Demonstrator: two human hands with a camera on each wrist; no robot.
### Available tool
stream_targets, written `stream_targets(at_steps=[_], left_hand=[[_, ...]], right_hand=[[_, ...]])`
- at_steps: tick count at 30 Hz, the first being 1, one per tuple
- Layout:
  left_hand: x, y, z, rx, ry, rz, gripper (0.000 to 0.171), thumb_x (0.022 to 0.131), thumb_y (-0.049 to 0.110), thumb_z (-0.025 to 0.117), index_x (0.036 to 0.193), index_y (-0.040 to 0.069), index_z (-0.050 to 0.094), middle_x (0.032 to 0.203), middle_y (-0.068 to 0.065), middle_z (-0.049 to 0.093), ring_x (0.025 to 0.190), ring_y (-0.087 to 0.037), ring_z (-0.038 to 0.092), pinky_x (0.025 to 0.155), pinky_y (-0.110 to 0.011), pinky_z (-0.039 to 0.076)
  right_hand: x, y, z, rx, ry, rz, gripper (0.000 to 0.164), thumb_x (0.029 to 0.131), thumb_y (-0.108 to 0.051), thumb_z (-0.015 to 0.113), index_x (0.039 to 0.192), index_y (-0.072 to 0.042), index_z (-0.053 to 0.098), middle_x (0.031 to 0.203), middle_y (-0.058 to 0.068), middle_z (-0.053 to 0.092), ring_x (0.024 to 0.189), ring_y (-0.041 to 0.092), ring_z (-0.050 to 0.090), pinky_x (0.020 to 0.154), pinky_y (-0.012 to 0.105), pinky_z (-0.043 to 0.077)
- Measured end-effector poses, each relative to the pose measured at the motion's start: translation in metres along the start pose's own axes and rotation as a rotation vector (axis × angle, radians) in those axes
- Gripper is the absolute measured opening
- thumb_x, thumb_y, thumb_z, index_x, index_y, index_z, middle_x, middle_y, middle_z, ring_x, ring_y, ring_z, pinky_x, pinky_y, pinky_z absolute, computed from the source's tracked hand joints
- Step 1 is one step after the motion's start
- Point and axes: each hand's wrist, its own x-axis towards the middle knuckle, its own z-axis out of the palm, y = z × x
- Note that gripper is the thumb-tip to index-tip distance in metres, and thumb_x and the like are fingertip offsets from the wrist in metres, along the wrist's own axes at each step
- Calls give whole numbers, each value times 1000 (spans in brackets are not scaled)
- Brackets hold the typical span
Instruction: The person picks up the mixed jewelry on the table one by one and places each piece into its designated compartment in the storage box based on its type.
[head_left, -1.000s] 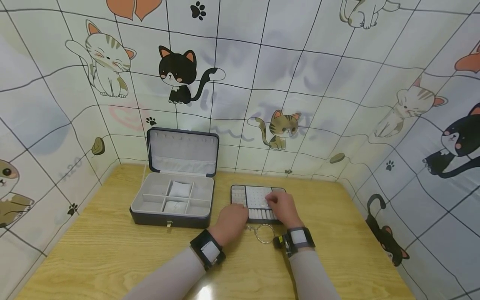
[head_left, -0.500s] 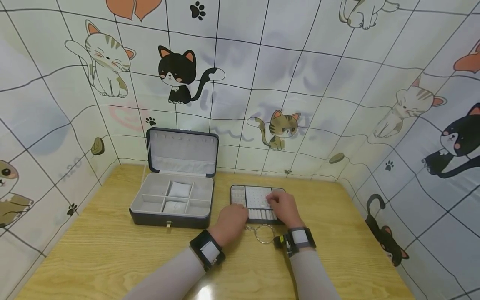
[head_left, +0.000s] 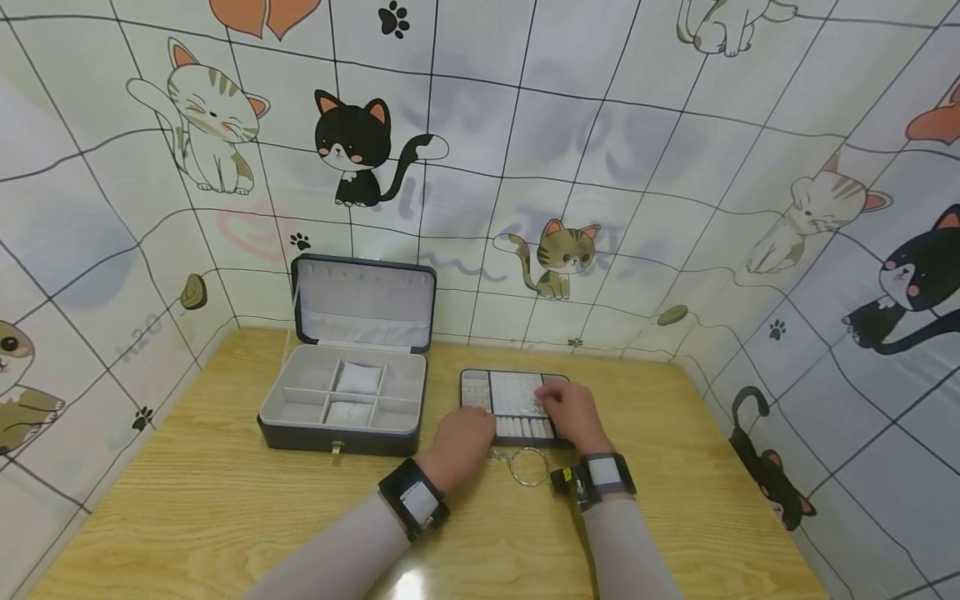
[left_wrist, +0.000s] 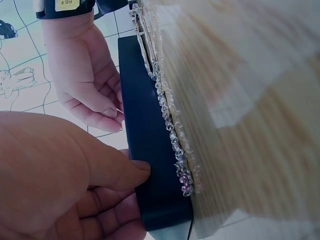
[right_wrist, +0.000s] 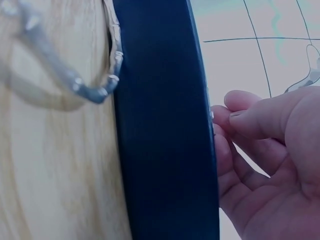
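Observation:
My left hand (head_left: 462,443) holds the near left corner of the dark blue jewelry tray (left_wrist: 157,150), thumb on its front wall and fingers over the edge. Above the tray's white perforated panel (head_left: 513,392), my right hand (head_left: 572,414) has thumb and index finger together. In the right wrist view a tiny shiny stud (right_wrist: 212,115) shows at those fingertips, mostly hidden. White ring rolls (head_left: 525,427) line the tray's front. On the table before it lie a silver bangle (head_left: 529,467) and a beaded chain (left_wrist: 172,132) with a pinkish end.
An open dark blue jewelry box (head_left: 345,440) stands left of the tray, lid (head_left: 365,304) raised. Two white cushions (head_left: 360,379) sit in its compartments. Behind the wooden table (head_left: 225,500) hangs a cat-print curtain (head_left: 480,167).
My right hand has shifted slightly to the right over the perforated panel, fingertips still together. The left hand stays on the tray corner.

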Motion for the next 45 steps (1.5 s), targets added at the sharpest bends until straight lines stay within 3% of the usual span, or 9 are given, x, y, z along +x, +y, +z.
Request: stream_targets(at_steps=[7, 15, 18, 27, 38, 45], left_hand=[[-3, 0, -3, -5, 14, 12, 5, 96, 13, 72, 100, 13, 75, 89, -2, 71, 81, -18, 67, 67, -32, 57], [-3, 0, -4, -4, 8, 9, 4, 96, 13, 72, 100, 13, 74, 89, -2, 71, 81, -18, 66, 68, -32, 58], [-3, 0, -5, -4, 10, 5, 5, 94, 12, 74, 100, 13, 74, 88, -2, 70, 80, -18, 66, 66, -32, 58], [-3, 0, -2, -5, 10, 8, 3, 95, 13, 73, 98, 13, 74, 87, -1, 69, 80, -17, 65, 66, -31, 57], [-2, 0, -2, -1, 29, 14, 4, 94, 10, 72, 93, 14, 73, 85, 0, 68, 77, -18, 65, 64, -32, 56], [-2, 1, -2, -11, 14, 5, 6, 96, 10, 71, 97, 14, 74, 86, -1, 69, 79, -17, 65, 67, -32, 58]], right_hand=[[0, 0, -4, 21, -18, 37, 17, 100, -10, 67, 110, -14, 81, 119, 9, 77, 93, 23, 65, 71, 32, 53], [-2, -3, -10, 31, 4, 23, 19, 101, -9, 67, 113, -12, 80, 125, 10, 77, 109, 26, 69, 96, 49, 58], [-4, -8, -12, 38, 7, 27, 19, 101, -10, 68, 115, -12, 80, 123, 10, 77, 111, 27, 70, 98, 51, 58], [-12, -23, -18, 39, 23, -41, 20, 99, -9, 70, 117, -10, 79, 118, 10, 79, 109, 27, 73, 94, 49, 61], [-29, -21, -41, 21, 26, -90, 22, 99, -9, 69, 120, -8, 76, 116, 10, 78, 109, 28, 72, 94, 49, 61], [-40, -11, -52, -51, 13, -129, 18, 96, -6, 72, 113, -7, 77, 107, 9, 78, 96, 23, 71, 86, 44, 61]])
